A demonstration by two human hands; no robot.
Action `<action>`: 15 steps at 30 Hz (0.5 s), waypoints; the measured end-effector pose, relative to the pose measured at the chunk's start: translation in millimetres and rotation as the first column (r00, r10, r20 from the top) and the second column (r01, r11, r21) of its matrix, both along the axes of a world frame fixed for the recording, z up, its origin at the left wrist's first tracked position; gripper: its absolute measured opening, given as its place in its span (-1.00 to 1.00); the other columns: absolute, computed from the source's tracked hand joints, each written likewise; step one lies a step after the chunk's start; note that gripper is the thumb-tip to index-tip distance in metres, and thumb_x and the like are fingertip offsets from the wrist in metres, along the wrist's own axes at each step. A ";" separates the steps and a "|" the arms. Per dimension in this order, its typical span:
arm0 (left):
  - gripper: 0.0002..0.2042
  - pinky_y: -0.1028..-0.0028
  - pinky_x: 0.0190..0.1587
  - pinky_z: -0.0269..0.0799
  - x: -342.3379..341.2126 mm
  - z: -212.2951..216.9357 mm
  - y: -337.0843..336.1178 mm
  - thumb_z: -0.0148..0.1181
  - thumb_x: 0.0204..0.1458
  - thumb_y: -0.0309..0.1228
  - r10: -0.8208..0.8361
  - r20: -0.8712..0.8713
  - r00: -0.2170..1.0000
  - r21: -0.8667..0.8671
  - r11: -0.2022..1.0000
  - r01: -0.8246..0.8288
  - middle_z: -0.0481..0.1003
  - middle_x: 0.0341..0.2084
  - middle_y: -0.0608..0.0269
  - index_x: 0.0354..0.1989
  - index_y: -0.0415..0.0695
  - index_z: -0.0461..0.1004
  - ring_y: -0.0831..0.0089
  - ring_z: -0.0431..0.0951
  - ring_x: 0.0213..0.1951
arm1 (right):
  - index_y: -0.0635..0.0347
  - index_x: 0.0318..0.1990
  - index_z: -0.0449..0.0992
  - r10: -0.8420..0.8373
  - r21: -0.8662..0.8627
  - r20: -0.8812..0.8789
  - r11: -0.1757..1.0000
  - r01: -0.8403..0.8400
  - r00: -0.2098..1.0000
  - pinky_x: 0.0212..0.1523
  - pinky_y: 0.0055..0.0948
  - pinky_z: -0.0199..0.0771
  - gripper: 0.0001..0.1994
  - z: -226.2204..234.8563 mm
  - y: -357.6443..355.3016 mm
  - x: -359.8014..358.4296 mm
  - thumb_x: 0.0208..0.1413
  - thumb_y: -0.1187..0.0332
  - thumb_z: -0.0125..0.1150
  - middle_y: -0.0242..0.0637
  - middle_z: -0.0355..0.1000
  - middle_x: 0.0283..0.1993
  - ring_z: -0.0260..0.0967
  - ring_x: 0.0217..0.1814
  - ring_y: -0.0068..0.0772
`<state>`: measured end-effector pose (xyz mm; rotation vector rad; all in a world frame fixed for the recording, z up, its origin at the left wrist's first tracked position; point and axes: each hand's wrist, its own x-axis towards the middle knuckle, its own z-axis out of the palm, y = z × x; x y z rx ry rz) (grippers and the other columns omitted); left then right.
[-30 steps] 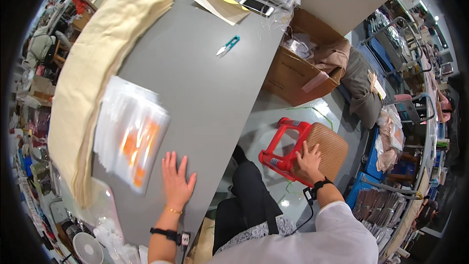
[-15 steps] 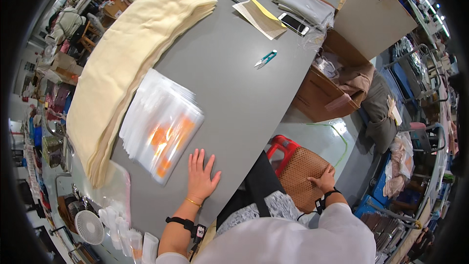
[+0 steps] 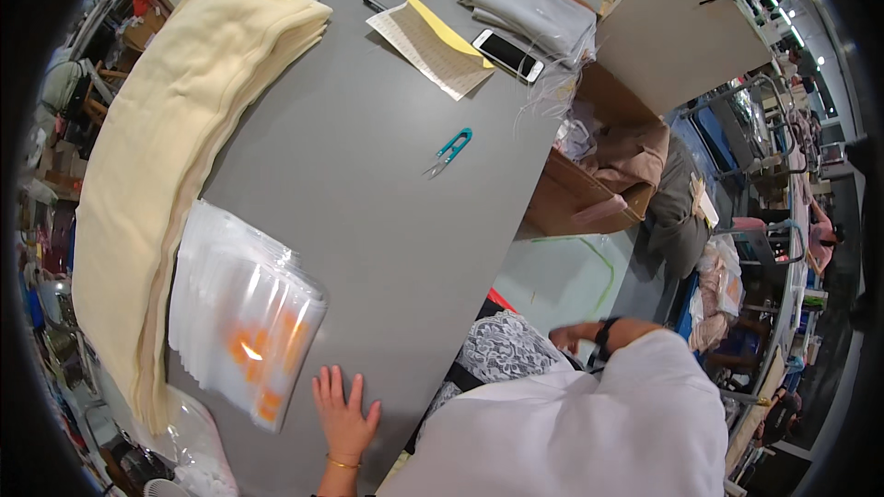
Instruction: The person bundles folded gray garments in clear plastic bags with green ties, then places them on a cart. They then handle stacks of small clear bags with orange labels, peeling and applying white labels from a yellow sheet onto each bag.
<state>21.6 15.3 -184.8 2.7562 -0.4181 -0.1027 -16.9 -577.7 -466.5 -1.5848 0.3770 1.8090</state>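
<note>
Left hand [image 3: 344, 412]: palm down on the gray table [image 3: 387, 248], fingers spread and grip released — just beside the stack of clear bags [image 3: 241, 308], which lies alongside the folded cream cloth [image 3: 166, 147]. Right hand [image 3: 573, 336]: lowered beyond the table edge — grip cannot be determined. Red stool [image 3: 498, 300]: a sliver visible at the table edge.

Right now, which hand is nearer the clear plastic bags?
Left: the left hand lies on the table, right of the clear plastic bags; the right hand is beyond the table's edge.
</note>
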 end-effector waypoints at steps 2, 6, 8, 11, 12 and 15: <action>-0.41 -0.29 0.44 -0.04 -2.0 -0.4 -0.5 0.26 0.10 -0.12 0.018 -0.002 1.000 0.026 1.000 -0.017 0.10 0.45 -0.12 0.32 -0.01 0.36 -0.22 0.06 0.46 | 0.29 -0.14 0.64 0.326 -0.233 -0.142 0.907 -0.352 0.935 -0.33 -0.14 0.69 -0.54 47.3 -5.2 132.7 0.25 -0.03 0.24 -0.06 0.66 -0.27 0.65 -0.34 -0.23; -0.43 -0.24 0.46 -0.05 -6.4 2.0 -8.2 0.20 0.15 -0.10 0.073 0.062 0.995 0.073 0.994 -0.078 0.13 0.45 -0.09 0.32 -0.02 0.37 -0.18 0.07 0.47 | 0.28 -0.51 0.49 -0.111 0.103 0.990 0.990 0.100 0.085 -0.42 -0.19 0.42 -0.55 198.9 11.0 325.9 0.23 0.05 0.24 -0.08 0.46 -0.53 0.45 -0.51 -0.20; -0.48 -0.20 0.48 -0.08 -9.9 3.7 -19.0 0.15 0.18 -0.19 0.138 0.091 0.986 0.084 0.986 -0.146 0.14 0.45 -0.09 0.31 -0.06 0.37 -0.18 0.07 0.47 | 0.21 -0.42 0.48 -0.015 0.110 0.911 0.972 0.208 -0.412 -0.41 -0.20 0.38 -0.67 261.9 27.7 387.5 0.19 0.13 0.30 -0.12 0.40 -0.53 0.36 -0.50 -0.05; -0.52 -0.19 0.49 -0.11 -13.4 5.0 -39.6 0.10 0.19 -0.29 0.247 0.088 0.965 0.163 0.952 -0.259 0.15 0.44 -0.09 0.30 -0.08 0.36 -0.18 0.07 0.47 | 0.19 -0.14 0.57 0.113 -0.037 0.789 0.990 0.136 -0.604 -0.10 -0.17 0.47 -0.56 302.5 53.7 464.2 0.04 0.01 0.44 -0.15 0.48 -0.08 0.45 -0.11 -0.03; -0.52 -0.19 0.49 -0.11 -13.3 6.1 -43.9 0.10 0.18 -0.31 0.267 0.107 0.958 0.138 0.950 -0.280 0.15 0.44 -0.09 0.30 -0.08 0.36 -0.18 0.07 0.47 | 0.22 -0.04 0.57 0.126 -0.059 0.771 0.990 0.126 -0.624 -0.01 -0.15 0.47 -0.44 301.6 63.4 489.2 -0.01 -0.06 0.47 -0.13 0.45 0.00 0.44 -0.03 0.00; -0.52 -0.19 0.50 -0.12 -11.7 8.1 -50.5 0.08 0.16 -0.37 0.289 0.116 0.950 0.130 0.944 -0.303 0.16 0.44 -0.10 0.30 -0.09 0.35 -0.19 0.07 0.47 | 0.23 0.12 0.52 0.214 -0.147 0.839 0.974 0.170 -0.501 0.14 -0.09 0.40 -0.16 275.6 83.6 549.0 -0.21 -0.25 0.51 -0.09 0.38 0.12 0.36 0.14 0.03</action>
